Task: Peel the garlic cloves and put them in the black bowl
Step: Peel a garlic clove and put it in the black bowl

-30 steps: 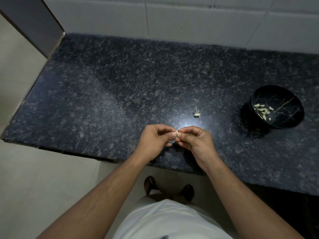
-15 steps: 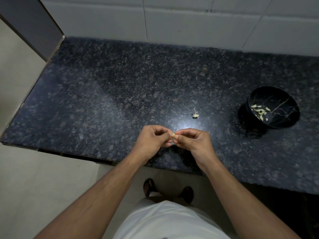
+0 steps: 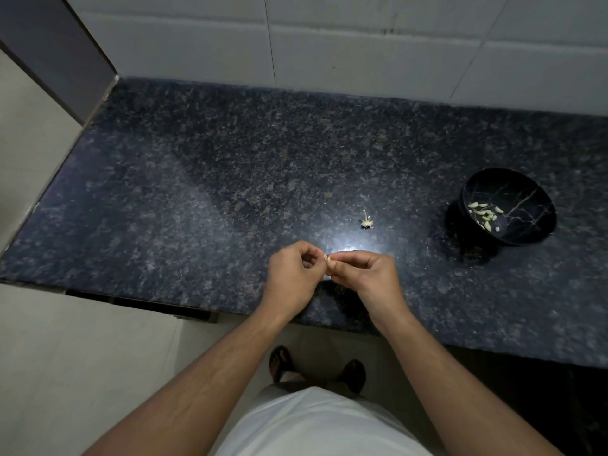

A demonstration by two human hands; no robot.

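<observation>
Floor: pale tiles point(image 3: 42, 373) are seen at the far left, below the counter edge.
Countertop: a dark speckled stone slab point(image 3: 197, 179) is backed by a white tiled wall point(image 3: 362, 37).
Left hand: the left hand point(image 3: 291, 278) is held just above the front part of the slab, its fingers curled and its fingertips brought against the clove.
Garlic clove: 1 small pale garlic clove point(image 3: 330, 262) is pinched between the fingertips of the 2 hands (how much skin is left on it cannot be told).
Right hand: the right hand point(image 3: 370, 274) is curled, with thumb and forefinger closed on the clove from the right.
Garlic stem: a dry stem with its root base point(image 3: 366, 222) is lying on the slab, behind the hands and apart from them.
Black bowl: the black bowl point(image 3: 526, 189) is set well to the right, tilted toward the camera.
Peeled cloves: a small heap of peeled cloves point(image 3: 486, 214) is gathered at its lower left inside.
</observation>
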